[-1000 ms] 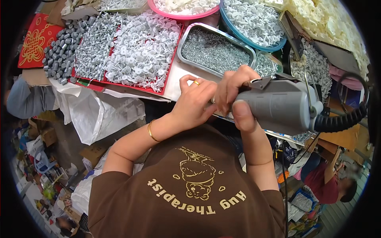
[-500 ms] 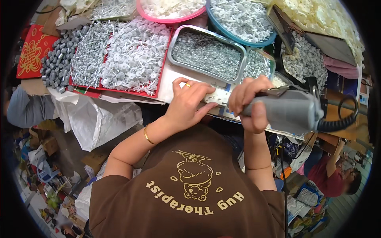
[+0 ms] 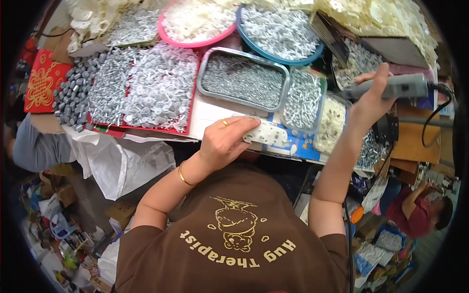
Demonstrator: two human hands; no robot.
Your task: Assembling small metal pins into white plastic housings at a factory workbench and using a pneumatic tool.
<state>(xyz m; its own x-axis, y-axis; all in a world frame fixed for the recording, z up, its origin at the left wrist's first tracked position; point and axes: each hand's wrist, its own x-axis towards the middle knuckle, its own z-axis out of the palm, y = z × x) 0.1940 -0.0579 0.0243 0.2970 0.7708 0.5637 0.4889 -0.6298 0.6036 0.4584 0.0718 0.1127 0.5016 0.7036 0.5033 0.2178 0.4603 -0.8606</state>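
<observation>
Left hand (image 3: 221, 142) pinches, fingers nearly together, the left end of a dotted white plastic plate (image 3: 269, 135) at the worktable's (image 3: 206, 116) near edge, presumably leaving its face accessible; right hand (image 3: 372, 103), curled round a grey corded power driver (image 3: 406, 86), holds it clear toward the right edge.

Whites and greys, edged with red, pink and blue
Left hand (image 3: 220, 141): gold ring (image 3: 225, 124), white strip (image 3: 264, 135) with darker spots. Right hand (image 3: 372, 105): grey tool (image 3: 408, 86). Beyond the left hand, a pink basin (image 3: 195, 45) and a blue basin (image 3: 294, 62); to its left, a red tray (image 3: 194, 95) and a red packet (image 3: 44, 80) with a gold knot pattern.
</observation>
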